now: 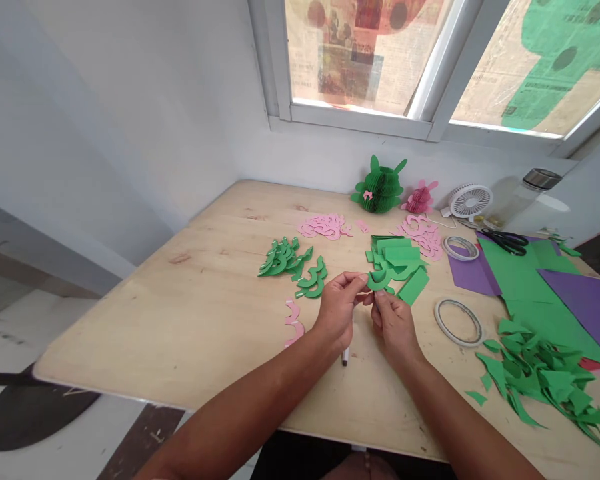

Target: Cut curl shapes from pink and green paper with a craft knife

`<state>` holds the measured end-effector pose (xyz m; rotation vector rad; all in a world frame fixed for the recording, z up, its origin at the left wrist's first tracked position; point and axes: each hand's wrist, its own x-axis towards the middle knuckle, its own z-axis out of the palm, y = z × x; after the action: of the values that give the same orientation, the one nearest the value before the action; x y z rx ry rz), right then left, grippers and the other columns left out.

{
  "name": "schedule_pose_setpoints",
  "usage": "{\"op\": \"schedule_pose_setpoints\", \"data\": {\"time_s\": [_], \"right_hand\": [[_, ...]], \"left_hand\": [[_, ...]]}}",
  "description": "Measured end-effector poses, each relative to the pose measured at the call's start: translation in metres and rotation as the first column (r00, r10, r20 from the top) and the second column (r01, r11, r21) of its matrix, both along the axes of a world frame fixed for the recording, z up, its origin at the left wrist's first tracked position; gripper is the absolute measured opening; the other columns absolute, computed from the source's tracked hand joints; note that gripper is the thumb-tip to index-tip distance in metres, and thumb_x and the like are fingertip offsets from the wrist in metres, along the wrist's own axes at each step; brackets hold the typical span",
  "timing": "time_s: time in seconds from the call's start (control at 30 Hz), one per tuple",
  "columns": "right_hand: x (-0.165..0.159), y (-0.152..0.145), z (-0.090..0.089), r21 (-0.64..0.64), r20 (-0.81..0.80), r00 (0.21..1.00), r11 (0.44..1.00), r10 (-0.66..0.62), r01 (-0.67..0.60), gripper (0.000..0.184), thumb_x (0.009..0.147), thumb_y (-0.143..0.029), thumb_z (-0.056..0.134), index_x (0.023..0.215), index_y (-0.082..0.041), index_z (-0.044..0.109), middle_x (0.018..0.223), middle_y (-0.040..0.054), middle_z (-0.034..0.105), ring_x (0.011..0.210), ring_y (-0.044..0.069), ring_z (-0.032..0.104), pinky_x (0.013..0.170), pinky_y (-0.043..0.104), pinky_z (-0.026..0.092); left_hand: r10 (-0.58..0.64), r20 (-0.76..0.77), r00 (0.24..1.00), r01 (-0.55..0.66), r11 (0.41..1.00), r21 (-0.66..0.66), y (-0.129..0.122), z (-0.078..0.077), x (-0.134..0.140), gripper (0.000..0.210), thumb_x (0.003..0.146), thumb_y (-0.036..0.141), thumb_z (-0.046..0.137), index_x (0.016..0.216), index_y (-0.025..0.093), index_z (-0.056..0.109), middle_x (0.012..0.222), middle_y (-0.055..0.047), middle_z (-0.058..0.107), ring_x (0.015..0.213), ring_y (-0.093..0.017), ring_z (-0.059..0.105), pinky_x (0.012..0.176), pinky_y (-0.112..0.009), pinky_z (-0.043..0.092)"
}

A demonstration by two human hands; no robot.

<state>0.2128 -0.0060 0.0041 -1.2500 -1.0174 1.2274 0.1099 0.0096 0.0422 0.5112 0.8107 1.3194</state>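
Observation:
Between my two hands is a curved green paper piece (379,281), held over the middle of the table. My left hand (341,301) pinches its left end, and my right hand (391,319) grips its lower edge with thumb and fingers. Just beyond lie folded green paper strips (403,253). To the left of my left hand sit wavy green paper cutouts (312,279), with a larger heap of green cutouts (280,257) farther left. A wavy pink cutout (294,323) and a pen (345,357) lie near my left wrist; the pen is partly covered.
Two tape rolls (459,322), black scissors (505,240), green scraps (545,373) and purple sheets (585,300) occupy the right. Pink cutouts (324,226), green and pink honeycomb paper figures (380,189), a small fan (470,200) and a bottle (523,200) stand toward the wall.

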Motion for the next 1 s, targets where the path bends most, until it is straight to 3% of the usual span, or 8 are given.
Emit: {"op": "schedule_pose_setpoints", "data": {"time_s": [0.77,1.0], "right_hand": [[0.000,-0.001,-0.001,0.023,0.047,0.999,0.999,-0.023,0.022,0.044,0.081,-0.061,0.058,0.069,-0.019,0.057,0.046,-0.0093,0.029,0.042,0.007,0.019,0.041,0.022,0.014],[0.000,0.000,0.010,-0.016,0.019,0.996,0.996,-0.083,0.083,0.051,0.078,-0.067,0.058,0.069,-0.017,0.059,0.045,-0.0090,0.029,0.041,0.007,0.021,0.039,0.022,0.014]], "left_hand": [[0.029,-0.047,0.998,-0.029,1.000,-0.008,0.004,-0.010,0.001,0.027,0.058,0.034,0.080,0.066,0.016,0.062,0.065,0.000,0.060,0.061,-0.011,0.054,0.065,-0.027,0.043],[0.106,-0.116,0.988,-0.105,0.994,0.018,0.008,-0.004,-0.005,0.023,0.059,0.031,0.079,0.065,0.016,0.063,0.067,0.001,0.060,0.065,-0.010,0.055,0.069,-0.025,0.043]]}}
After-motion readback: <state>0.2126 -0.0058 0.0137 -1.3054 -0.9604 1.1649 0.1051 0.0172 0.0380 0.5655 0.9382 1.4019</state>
